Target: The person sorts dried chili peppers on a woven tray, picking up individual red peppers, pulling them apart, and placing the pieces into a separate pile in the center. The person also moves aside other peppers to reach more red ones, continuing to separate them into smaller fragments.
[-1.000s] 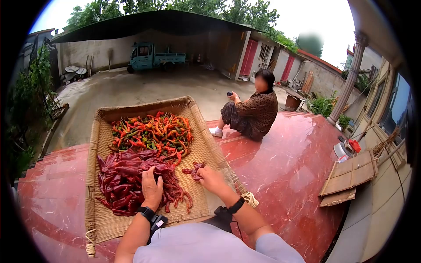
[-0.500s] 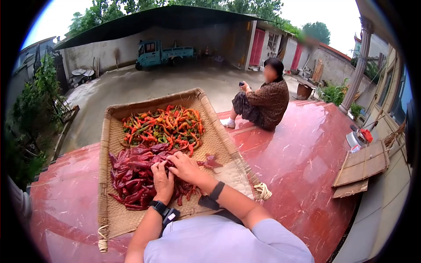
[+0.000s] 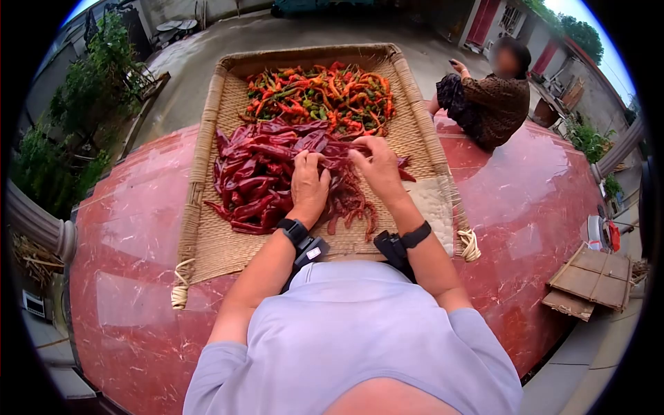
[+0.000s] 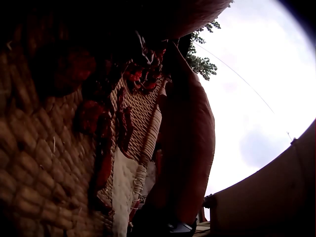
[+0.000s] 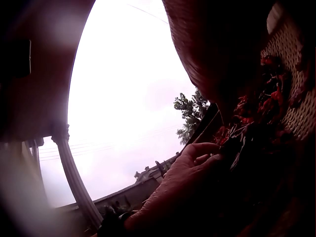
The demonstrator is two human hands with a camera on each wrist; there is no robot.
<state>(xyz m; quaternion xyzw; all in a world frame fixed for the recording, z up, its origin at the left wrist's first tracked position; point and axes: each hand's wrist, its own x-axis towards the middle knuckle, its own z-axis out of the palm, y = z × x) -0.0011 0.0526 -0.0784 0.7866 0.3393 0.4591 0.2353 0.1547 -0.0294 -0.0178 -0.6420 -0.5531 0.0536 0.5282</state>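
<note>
A woven tray [image 3: 200, 138] lies on a red marble platform [image 3: 526, 200]. Dark red dried chilies [image 3: 252, 173] are heaped in its middle, and mixed orange and green chilies [image 3: 318, 93] fill its far end. My left hand [image 3: 308, 181] sits on the dark red heap with fingers curled into the chilies; the right wrist view shows the left hand [image 5: 192, 163] gripping them. Just to its right, my right hand [image 3: 377, 169] lies over the same heap with fingers spread. The left wrist view shows tray weave [image 4: 29, 163] and my right forearm [image 4: 190, 143].
A person [image 3: 494, 100] sits on the platform edge past the tray's far right corner. Wooden boards [image 3: 595, 277] lie at the right. Rope ties [image 3: 470, 243] hang at the tray's near corners. Plants [image 3: 83, 117] and a stone railing [image 3: 34, 225] stand at the left.
My right hand moved left from the tray's right side onto the dark red heap beside my left hand. My head tilted down and closer over the tray.
</note>
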